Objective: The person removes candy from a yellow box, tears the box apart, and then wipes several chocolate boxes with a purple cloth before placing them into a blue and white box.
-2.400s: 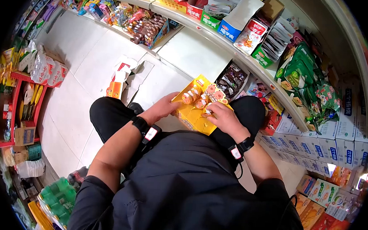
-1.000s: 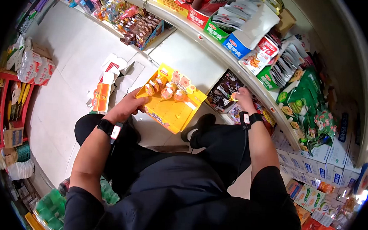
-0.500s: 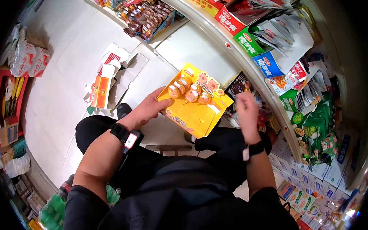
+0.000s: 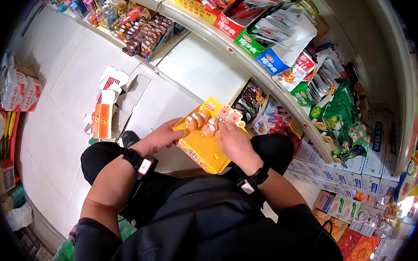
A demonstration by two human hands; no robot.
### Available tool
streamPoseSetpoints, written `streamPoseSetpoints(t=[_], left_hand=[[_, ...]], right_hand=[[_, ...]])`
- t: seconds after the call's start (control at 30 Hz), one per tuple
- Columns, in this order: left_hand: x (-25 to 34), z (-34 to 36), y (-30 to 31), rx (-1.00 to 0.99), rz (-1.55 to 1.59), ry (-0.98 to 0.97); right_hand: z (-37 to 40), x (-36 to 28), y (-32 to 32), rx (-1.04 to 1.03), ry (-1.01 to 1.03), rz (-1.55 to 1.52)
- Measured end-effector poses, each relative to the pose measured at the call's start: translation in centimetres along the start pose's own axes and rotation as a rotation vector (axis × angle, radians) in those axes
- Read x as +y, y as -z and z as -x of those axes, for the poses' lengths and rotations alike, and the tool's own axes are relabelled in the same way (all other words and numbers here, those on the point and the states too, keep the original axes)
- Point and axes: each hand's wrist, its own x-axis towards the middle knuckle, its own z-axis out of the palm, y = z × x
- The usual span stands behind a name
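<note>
My left hand grips the left edge of a yellow cardboard display box, thumb on its front face. The box is tilted above my lap, with a bear-patterned back panel and rows of small holes. Orange wrapped candies sit in a row near its back panel. My right hand reaches over the right side of the box, fingers bent and pinched on a wrapped candy at the right of the row. That candy is mostly hidden by the fingers.
A curved shelf with boxes of snack packets runs along the right. Torn cardboard lies on the tiled floor beside my foot. A black snack bag is behind the display box. White cartons are stacked at the right.
My right hand has come in from the right of the box onto the candies. The view has shifted, so the shelf appears further left. My left hand keeps its hold on the box.
</note>
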Motion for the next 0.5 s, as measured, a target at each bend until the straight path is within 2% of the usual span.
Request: streamPoseSetpoints(t=[0.07, 0.1, 0.17, 0.3, 0.4, 0.47, 0.5], left_hand=[[-0.4, -0.1, 0.2, -0.022, -0.008, 0.039], [-0.4, 0.1, 0.2, -0.023, -0.01, 0.043], [-0.1, 0.2, 0.2, -0.016, -0.025, 0.038], [1.0, 0.5, -0.2, -0.018, -0.06, 0.015], [1.8, 0.6, -1.1, -0.024, -0.032, -0.034], [0.3, -0.6, -1.4, 0.011, 0.041, -0.133], [0.3, -0.6, -1.5, 0.014, 0.047, -0.13]], right_hand=[[0.4, -0.5, -0.5, -0.038, -0.104, -0.075], [0.7, -0.5, -0.9, -0.039, -0.107, -0.079], [1.2, 0.3, -1.3, 0.068, -0.095, -0.285], [1.2, 1.4, -0.4, 0.065, -0.162, -0.52], [1.6, 0.9, 1.3, 0.069, -0.212, -0.548], [1.9, 0.5, 1.8, 0.166, -0.012, -0.317], [1.7, 0.3, 2.1, 0.16, -0.009, -0.319]])
